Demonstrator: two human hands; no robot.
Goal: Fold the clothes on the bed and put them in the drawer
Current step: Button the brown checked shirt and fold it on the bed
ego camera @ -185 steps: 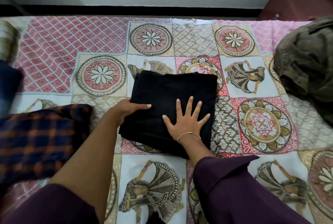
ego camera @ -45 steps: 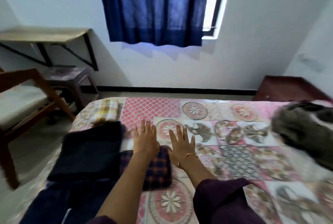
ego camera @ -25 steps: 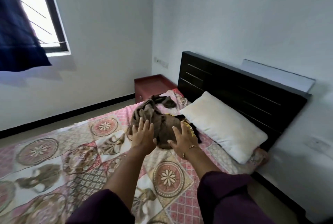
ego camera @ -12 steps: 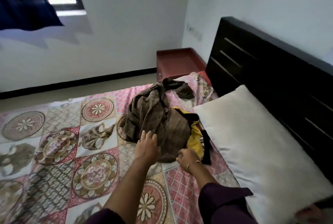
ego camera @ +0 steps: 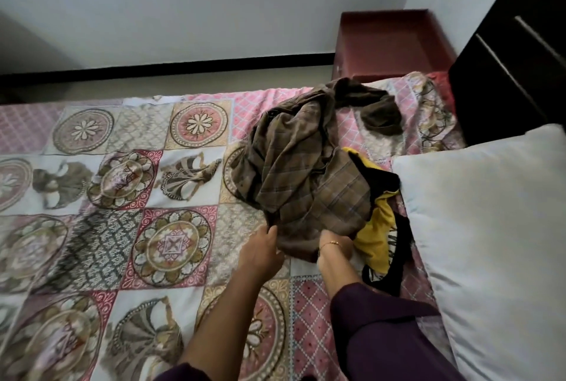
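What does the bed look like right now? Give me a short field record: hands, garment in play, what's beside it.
left hand: at the near edge of the brown checked garment, fingers curled on the cloth
right hand: at the same edge, fingers hidden under the cloth
garment state: crumpled, unfolded
beside it: yellow and black garment, touching the white pillow
surface: patterned bedspread

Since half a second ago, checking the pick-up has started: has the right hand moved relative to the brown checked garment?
Yes. The right hand has pushed in under the near edge of the brown checked garment, toward the white pillow.
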